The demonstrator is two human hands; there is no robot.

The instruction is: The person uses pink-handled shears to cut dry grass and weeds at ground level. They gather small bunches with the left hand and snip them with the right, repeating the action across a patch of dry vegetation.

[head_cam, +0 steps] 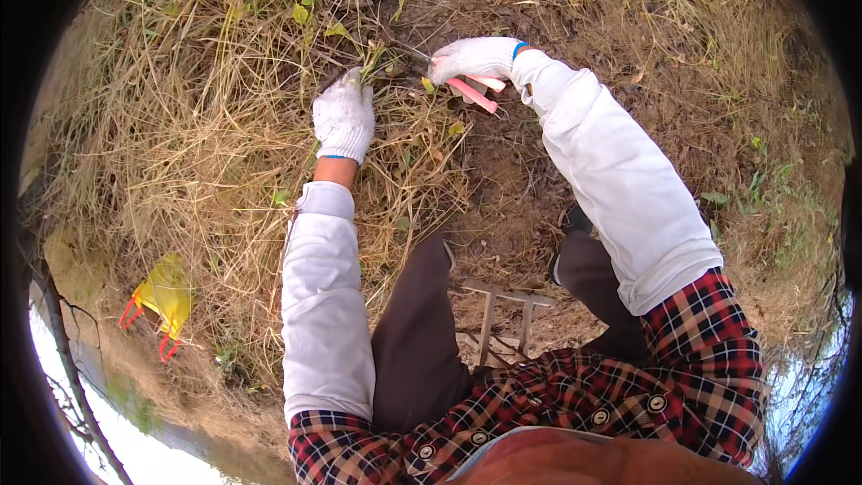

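Note:
My right hand (471,59), in a white knit glove with a blue cuff edge, is closed around pruning shears with pink handles (473,94). Their narrow metal blade (412,51) points left into the weeds, its tip lost among stems. Just left of it, my left hand (343,114) wears a matching glove. Its fingers are curled around thin plant stems (360,66), partly hidden by the glove. Dry, tangled grass (404,141) with a few green leaves lies below and between the hands.
Bare brown soil (502,168) shows on the right of the grass. A low wooden stool or frame (488,323) stands between my legs. A yellow bag with red handles (168,296) lies in the grass at lower left. Dark branches (67,357) rise at the left edge.

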